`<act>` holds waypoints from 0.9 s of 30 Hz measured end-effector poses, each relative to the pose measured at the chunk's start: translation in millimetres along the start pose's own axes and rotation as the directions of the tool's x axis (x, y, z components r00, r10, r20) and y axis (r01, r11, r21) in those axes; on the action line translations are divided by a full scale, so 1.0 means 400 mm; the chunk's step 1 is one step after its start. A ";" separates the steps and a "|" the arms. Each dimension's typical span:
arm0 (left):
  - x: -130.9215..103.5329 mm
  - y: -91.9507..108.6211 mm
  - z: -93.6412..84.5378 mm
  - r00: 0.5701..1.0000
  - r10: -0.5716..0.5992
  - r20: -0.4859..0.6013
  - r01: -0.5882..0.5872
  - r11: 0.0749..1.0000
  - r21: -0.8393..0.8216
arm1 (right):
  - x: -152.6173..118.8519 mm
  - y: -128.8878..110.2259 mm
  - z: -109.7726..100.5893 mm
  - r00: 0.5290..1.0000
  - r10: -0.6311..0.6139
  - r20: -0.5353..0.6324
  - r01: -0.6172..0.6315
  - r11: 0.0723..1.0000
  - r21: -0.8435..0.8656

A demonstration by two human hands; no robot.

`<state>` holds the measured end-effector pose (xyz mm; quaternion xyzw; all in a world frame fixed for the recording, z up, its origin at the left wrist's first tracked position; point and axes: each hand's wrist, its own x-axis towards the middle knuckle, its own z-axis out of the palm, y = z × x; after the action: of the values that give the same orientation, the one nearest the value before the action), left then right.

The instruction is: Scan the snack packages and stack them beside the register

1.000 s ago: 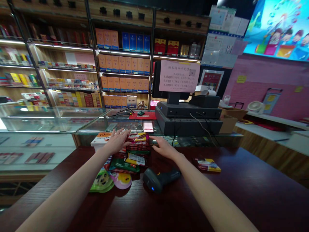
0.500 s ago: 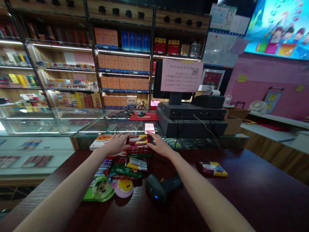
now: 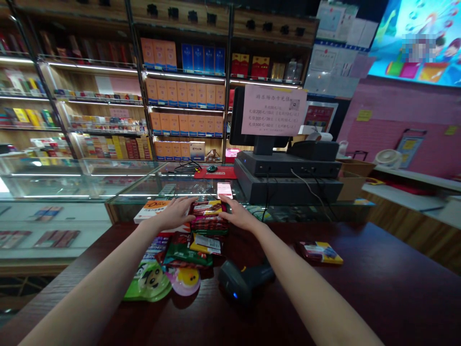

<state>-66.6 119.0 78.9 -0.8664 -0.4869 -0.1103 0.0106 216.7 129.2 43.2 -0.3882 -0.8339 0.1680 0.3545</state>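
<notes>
My left hand (image 3: 177, 213) lies at the left side of a stack of chocolate bars (image 3: 208, 208), its fingers stretched out and its thumb at the stack's edge. On the opposite side, my right hand (image 3: 240, 214) has its fingers extended, with the fingertips at the stack's right end. Neither hand wraps round a bar. Partly under the left hand is a white and orange Dove box (image 3: 148, 210). Nearer to me lie a green snack packet (image 3: 187, 251), a yellow-wrapped bar (image 3: 206, 243), and green panda packaging (image 3: 153, 281) beside a pink package with a yellow duck (image 3: 186, 278).
A black barcode scanner (image 3: 236, 283) with a blue light lies between my forearms. One more packaged bar (image 3: 320, 252) is on the right of the dark wooden counter (image 3: 288, 307). Behind stand a glass display case (image 3: 133, 194) and a cash register with monitor (image 3: 284, 166).
The view has shifted very slightly. Both hands stay at the two sides of the stack, and the items on the counter keep their places.
</notes>
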 end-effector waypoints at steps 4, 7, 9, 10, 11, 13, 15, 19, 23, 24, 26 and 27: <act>0.002 -0.005 0.001 1.000 0.020 -0.021 -0.020 1.000 0.005 | -0.005 0.000 -0.004 1.000 -0.012 -0.010 0.013 0.998 0.053; 0.001 -0.004 -0.001 0.999 0.030 -0.028 -0.030 1.000 0.004 | -0.014 0.001 -0.009 1.000 -0.025 -0.015 0.026 0.998 0.062; -0.001 0.004 -0.007 0.999 0.037 -0.031 -0.037 0.999 0.004 | -0.024 0.003 -0.016 0.999 -0.028 -0.019 0.029 0.998 0.058; -0.003 0.011 -0.011 0.999 0.038 -0.032 -0.038 0.999 0.005 | -0.030 0.003 -0.019 0.999 -0.027 -0.024 0.028 0.998 0.056; -0.004 0.019 -0.014 0.999 0.037 -0.033 -0.036 0.999 0.007 | -0.036 0.003 -0.023 0.999 -0.024 -0.029 0.026 0.998 0.056; -0.007 0.038 -0.021 0.999 0.032 -0.039 -0.032 0.999 0.009 | -0.051 0.000 -0.033 0.999 -0.023 -0.041 0.025 0.998 0.060; -0.009 0.057 -0.025 0.998 0.031 -0.046 -0.031 1.000 0.007 | -0.067 -0.005 -0.043 0.998 -0.022 -0.053 0.025 0.998 0.064; -0.012 0.088 -0.024 0.996 0.063 -0.057 -0.064 0.998 -0.009 | -0.105 -0.014 -0.064 0.998 0.005 -0.070 0.000 0.998 0.070; -0.018 0.113 -0.017 0.994 0.083 -0.076 -0.086 0.996 -0.035 | -0.146 -0.016 -0.083 0.996 0.008 -0.089 -0.001 0.997 0.082; -0.020 0.121 -0.015 0.993 0.088 -0.082 -0.092 0.995 -0.044 | -0.156 -0.016 -0.088 0.995 0.004 -0.096 0.004 0.997 0.081; -0.026 0.140 -0.013 0.990 0.097 -0.100 -0.104 0.992 -0.065 | -0.177 -0.014 -0.096 0.994 -0.003 -0.112 0.013 0.997 0.081; -0.029 0.150 -0.012 0.988 0.103 -0.112 -0.112 0.991 -0.076 | -0.187 -0.013 -0.099 0.993 -0.005 -0.119 0.015 0.996 0.083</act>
<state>-22.7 77.2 86.4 -0.8838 -0.4334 -0.1762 0.0073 276.1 68.6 39.0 -0.3783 -0.8054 0.1777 0.4203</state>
